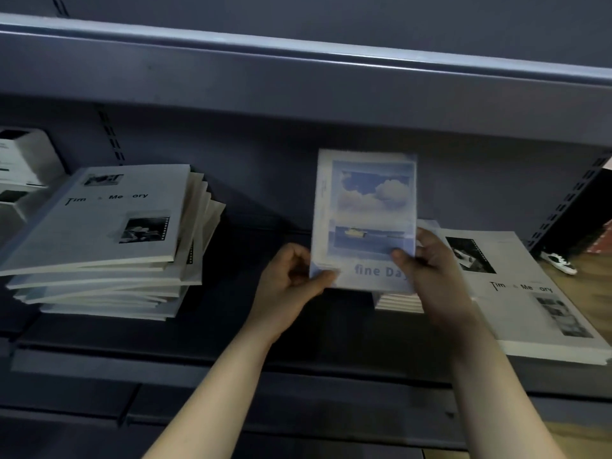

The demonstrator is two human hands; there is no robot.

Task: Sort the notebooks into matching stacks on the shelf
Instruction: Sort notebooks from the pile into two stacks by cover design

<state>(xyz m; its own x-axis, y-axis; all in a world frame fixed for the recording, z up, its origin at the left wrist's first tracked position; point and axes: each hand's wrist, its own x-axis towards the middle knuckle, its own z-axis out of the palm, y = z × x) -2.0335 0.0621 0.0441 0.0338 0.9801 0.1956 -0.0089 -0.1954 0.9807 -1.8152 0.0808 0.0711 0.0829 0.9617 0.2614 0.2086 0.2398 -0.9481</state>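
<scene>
Head view — blue notebook [364, 207] upright between left grip [291, 276] and right grip [433, 270]

Dark grey metal shelf [231, 253]: matt paint, smooth. Pale blue cloud-print paper notebook [364, 210]: smooth cover w/ slight sheen. Stack of white paper notebooks [99, 226], L of blue one: matt covers. Brown wood floor [589, 286], R of it.

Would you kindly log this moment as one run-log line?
left hand: grips blue cloud-cover paper notebook | right hand: grips it | white photo-cover notebook stack: shelf left | white notebook: shelf right
</scene>
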